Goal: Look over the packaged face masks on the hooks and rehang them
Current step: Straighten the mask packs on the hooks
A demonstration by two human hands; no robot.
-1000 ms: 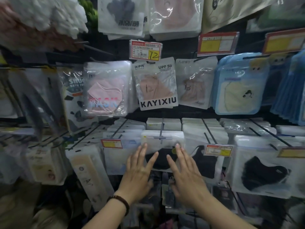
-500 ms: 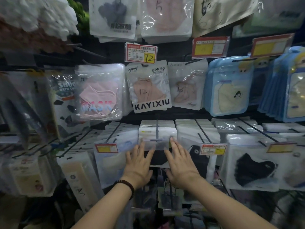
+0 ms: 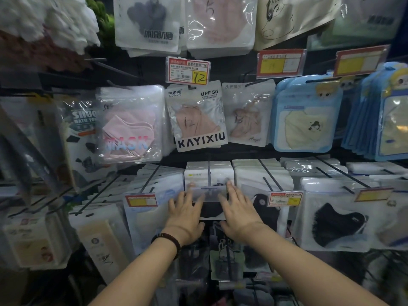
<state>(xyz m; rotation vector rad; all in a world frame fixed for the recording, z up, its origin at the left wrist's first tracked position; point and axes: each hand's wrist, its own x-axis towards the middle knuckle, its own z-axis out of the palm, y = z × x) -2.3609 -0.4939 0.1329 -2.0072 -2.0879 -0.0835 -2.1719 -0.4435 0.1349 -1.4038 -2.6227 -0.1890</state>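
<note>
A clear packet with a black face mask (image 3: pixel 209 209) hangs at the front of a long metal hook (image 3: pixel 209 173) in the lower row, with several more packets stacked behind it. My left hand (image 3: pixel 186 214) lies flat against the packet's left side, fingers straight. On the packet's right side my right hand (image 3: pixel 237 212) presses flat the same way. The fingertips of both hands reach the packet's top edge by the hook's empty clear tag holder (image 3: pixel 209 192). A dark bead bracelet (image 3: pixel 167 239) is on my left wrist.
Above hang a KAYIXIU mask packet (image 3: pixel 198 120), a pink MASK packet (image 3: pixel 130 124) and blue packets (image 3: pixel 306 115). Red-and-yellow price tags (image 3: pixel 284 198) stick out from neighbouring hooks. Another black mask packet (image 3: pixel 333 219) hangs at right, and bag-like goods (image 3: pixel 225 263) hang below.
Both hands have slid up and forward along the black mask packet, pushing it back on its hook. The view has shifted closer to the rack.
</note>
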